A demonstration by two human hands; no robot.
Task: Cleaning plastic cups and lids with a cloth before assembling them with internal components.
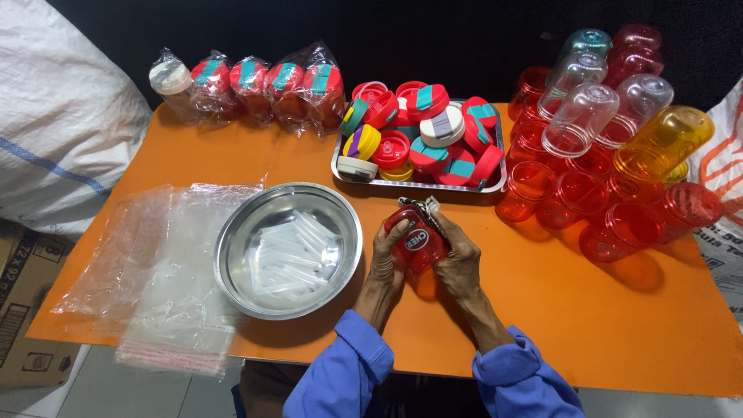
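Both hands met over the near middle of the orange table (542, 310), closed around one translucent red plastic bottle (414, 246) that lay tilted between them, its printed label facing up and its cap end pointing away from the person. The left hand (385, 259) curled against the bottle's left side with its fingers (391, 230) bent over the upper edge, and the right hand (458, 259) wrapped the right side, its fingertips pressed near the cap; neither hand was spread. Just left of the left hand sat a round shiny steel bowl (232, 255) holding clear plastic pieces, and farther left lay a loose heap of clear flat plastic bags (155, 271) with a red strip along one edge. Just beyond the hands stood a rectangular steel tray (495, 184) piled with red, yellow, white and teal bottle lids (422, 135). Far beyond the left hand, at the table's back edge, a row of finished bottles sealed in clear bags (255, 85) stood side by side. To the right of the right hand lay stacks of empty translucent bottles (604, 162), mostly red, some clear, one amber-yellow. A brown cardboard box (23, 310) with dark printing sat on the floor far left, under a white woven sack (62, 116).
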